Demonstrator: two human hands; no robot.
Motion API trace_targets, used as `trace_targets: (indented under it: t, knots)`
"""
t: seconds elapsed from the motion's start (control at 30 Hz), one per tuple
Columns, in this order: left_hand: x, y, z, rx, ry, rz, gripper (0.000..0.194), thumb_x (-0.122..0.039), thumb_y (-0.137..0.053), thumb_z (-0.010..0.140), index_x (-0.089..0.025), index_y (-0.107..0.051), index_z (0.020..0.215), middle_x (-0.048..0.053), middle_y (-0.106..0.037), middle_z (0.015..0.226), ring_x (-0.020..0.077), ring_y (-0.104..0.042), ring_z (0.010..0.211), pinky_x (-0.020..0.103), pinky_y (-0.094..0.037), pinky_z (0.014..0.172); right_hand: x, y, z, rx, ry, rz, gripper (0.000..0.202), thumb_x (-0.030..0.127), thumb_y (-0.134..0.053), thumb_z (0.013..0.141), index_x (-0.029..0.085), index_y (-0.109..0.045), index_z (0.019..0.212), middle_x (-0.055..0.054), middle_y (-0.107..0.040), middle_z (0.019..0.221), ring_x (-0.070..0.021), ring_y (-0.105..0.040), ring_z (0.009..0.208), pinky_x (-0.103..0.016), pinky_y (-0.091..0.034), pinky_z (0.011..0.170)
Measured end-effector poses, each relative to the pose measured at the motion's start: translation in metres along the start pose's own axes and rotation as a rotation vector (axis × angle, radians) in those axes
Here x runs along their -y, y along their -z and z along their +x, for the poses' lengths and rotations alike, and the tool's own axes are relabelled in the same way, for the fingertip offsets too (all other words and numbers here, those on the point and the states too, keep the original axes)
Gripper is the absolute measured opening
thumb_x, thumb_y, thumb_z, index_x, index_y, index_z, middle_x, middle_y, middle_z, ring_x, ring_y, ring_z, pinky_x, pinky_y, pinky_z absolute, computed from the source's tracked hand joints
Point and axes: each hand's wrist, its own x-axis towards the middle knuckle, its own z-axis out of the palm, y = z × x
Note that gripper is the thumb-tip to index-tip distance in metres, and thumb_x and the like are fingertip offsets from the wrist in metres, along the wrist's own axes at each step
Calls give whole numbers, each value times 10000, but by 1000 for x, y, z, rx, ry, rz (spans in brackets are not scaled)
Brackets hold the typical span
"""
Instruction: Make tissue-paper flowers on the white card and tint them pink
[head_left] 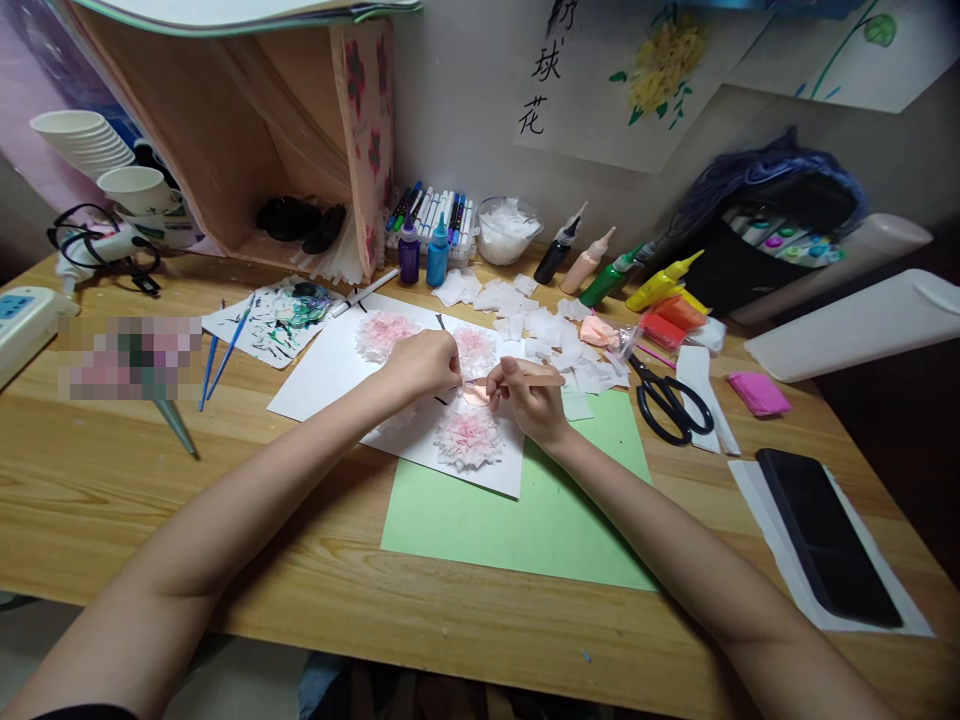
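Observation:
My left hand (427, 362) is closed in a pinch over the white sheet of paper (315, 375); anything between its fingertips is too small to make out. Opposite it, my right hand (531, 402) is closed around a slim, pale wooden-looking stick (546, 380). Between the two hands lies a small peach-coloured piece (477, 396), partly hidden by the fingers. Pink-and-white ruffled paper flowers sit on the sheet: one flower (469, 437) in front of the hands, another flower (386, 334) at the back left. Beneath its right part is a green sheet (517, 530).
Small white paper squares (551, 335) are scattered behind my right hand. Black-handled scissors (667, 405) and a dark phone (829, 535) lie to the right. Paint bottles (589, 262) line the back. Left are paintbrushes (225, 355) and a paint-stained sheet (277, 325).

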Motion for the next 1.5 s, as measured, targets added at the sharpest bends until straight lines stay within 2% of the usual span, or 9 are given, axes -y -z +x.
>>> trace_targets:
  t: [0.17, 0.33, 0.5, 0.7, 0.87, 0.97, 1.2, 1.37, 1.5]
  knots:
    - [0, 0, 0, -11, -5, 5, 188, -242, -583, 699, -163, -730, 787, 90, -718, 812, 209, -615, 715, 268, -366, 536, 3, -1, 1, 13, 92, -105, 558, 496, -377, 944, 200, -551, 504, -6, -570, 463, -131, -557, 490, -286, -444, 554]
    - [-1, -1, 0, -15, -5, 8, 189, -277, -585, 714, -165, -726, 771, 81, -717, 798, 206, -615, 718, 266, -353, 529, 6, 1, 5, 113, 234, -249, 600, 462, -297, 974, 208, -459, 455, 1, -530, 456, -116, -523, 481, -276, -426, 570]
    - [-1, -2, 2, -29, 2, 31, 182, -257, -570, 709, -172, -724, 756, 70, -713, 767, 197, -613, 695, 263, -338, 514, 5, 3, 7, 121, 188, -197, 585, 460, -316, 971, 199, -498, 480, 13, -529, 436, -103, -529, 459, -250, -421, 553]
    - [0, -3, 1, -40, -2, 30, 176, -254, -576, 697, -175, -721, 757, 67, -713, 777, 192, -611, 693, 259, -326, 505, 3, 3, 1, -14, 199, -165, 612, 434, -282, 983, 205, -466, 446, -5, -520, 428, -111, -514, 459, -262, -423, 557]
    - [-1, -3, 1, -32, 2, 21, 177, -259, -578, 706, -171, -724, 755, 72, -712, 766, 197, -612, 686, 265, -342, 517, 1, 0, 0, 32, 217, -179, 594, 471, -270, 976, 207, -508, 500, -8, -536, 446, -120, -507, 467, -276, -431, 567]
    - [-1, -2, 1, -31, 8, 24, 177, -263, -588, 704, -168, -726, 763, 75, -716, 783, 202, -619, 701, 265, -364, 534, 3, -1, 1, 49, 170, -170, 590, 486, -283, 970, 205, -512, 505, 2, -516, 428, -117, -510, 464, -274, -436, 584]
    - [-3, -1, -1, -29, 17, 29, 174, -260, -579, 710, -170, -724, 748, 73, -713, 777, 198, -621, 714, 257, -383, 561, 9, -6, 6, -7, -195, 23, 619, 630, -319, 896, 198, -480, 483, 20, -486, 412, -99, -505, 388, -256, -425, 492]
    - [-3, -1, -1, -24, 22, 28, 180, -273, -575, 713, -175, -721, 752, 70, -713, 781, 193, -613, 704, 257, -357, 541, 14, 1, 8, -4, -176, 86, 607, 626, -347, 891, 189, -519, 507, 13, -516, 450, -92, -508, 389, -253, -396, 462]
    - [-3, 1, -3, -22, 21, 30, 196, -291, -560, 731, -172, -716, 745, 69, -717, 796, 188, -611, 709, 255, -331, 522, 25, 38, 24, -26, -106, -3, 602, 601, -303, 919, 188, -541, 552, -5, -553, 516, -102, -520, 445, -257, -383, 482]
